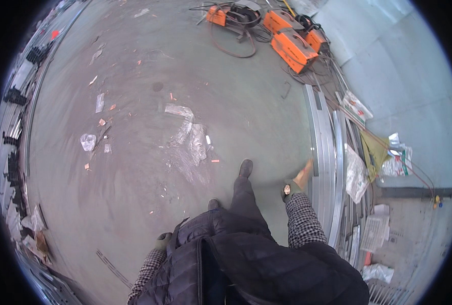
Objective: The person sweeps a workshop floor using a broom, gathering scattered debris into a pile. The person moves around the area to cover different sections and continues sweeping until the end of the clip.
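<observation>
My right hand (pixel 290 190), in a dark green glove, is closed at the end of a checked sleeve. Out of it sticks a tan-orange elongated object (pixel 303 176), whose kind I cannot make out; a small bright patch shows at the glove. Its far end reaches close to the long metal profiles (pixel 325 168) on the right; whether it touches them I cannot tell. My left hand (pixel 163 241), gloved too, hangs low beside the dark padded jacket (pixel 195 231). Its fingers are mostly hidden, and nothing shows in it.
Orange machines (pixel 294 50) with cables stand at the far right. Crumpled clear plastic film (pixel 197 145) and scraps lie on the grey-green floor ahead. Bags (pixel 356 175) and a yellowish sheet (pixel 374 152) lie right of the profiles. More metal stock (pixel 15 132) lines the left side.
</observation>
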